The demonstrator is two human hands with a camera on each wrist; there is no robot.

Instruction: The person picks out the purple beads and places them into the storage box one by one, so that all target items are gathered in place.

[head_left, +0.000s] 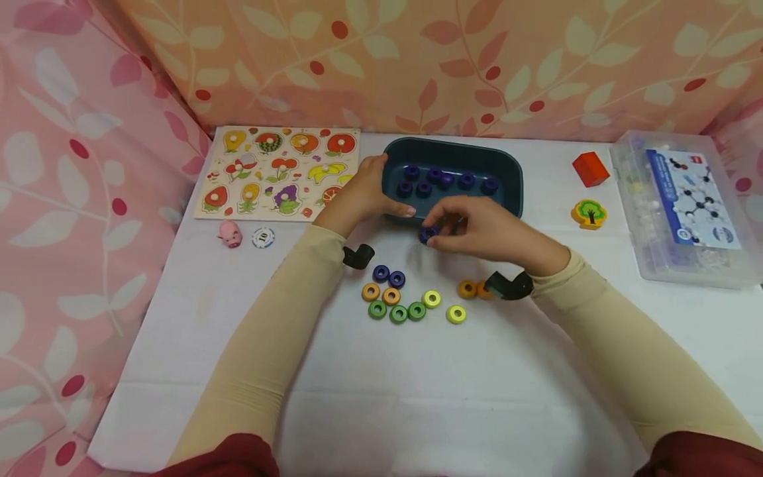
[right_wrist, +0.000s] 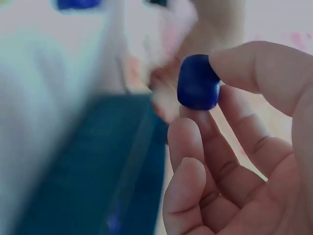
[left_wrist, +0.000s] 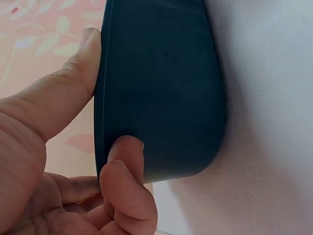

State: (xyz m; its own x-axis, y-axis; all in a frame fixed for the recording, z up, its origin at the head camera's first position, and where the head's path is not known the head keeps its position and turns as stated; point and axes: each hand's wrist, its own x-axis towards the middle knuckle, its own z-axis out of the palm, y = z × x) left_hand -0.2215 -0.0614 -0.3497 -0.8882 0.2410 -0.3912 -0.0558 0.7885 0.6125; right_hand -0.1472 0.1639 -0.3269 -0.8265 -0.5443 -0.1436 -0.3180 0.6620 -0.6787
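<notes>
My left hand (head_left: 365, 192) grips the left end of a dark teal plastic tub (head_left: 459, 151), the thumb along its rim and fingers curled against the outer wall in the left wrist view. Several dark purple-blue rings (head_left: 467, 180) lie inside the tub. Just in front of the tub's near side, my right hand (head_left: 479, 228) pinches one dark blue ring (right_wrist: 198, 83) between thumb and fingers, above the white cloth. Two more blue rings (head_left: 389, 275) lie side by side on the cloth, nearer to me.
Below the blue rings sit orange rings (head_left: 391, 296), green rings (head_left: 399, 314) and yellow rings (head_left: 456, 314). A fruit puzzle board (head_left: 250, 175), a pink pig (head_left: 229, 234) and a chip (head_left: 263, 238) are left; a red block (head_left: 591, 169), tree piece (head_left: 589, 214) and clear case (head_left: 646, 255) are right.
</notes>
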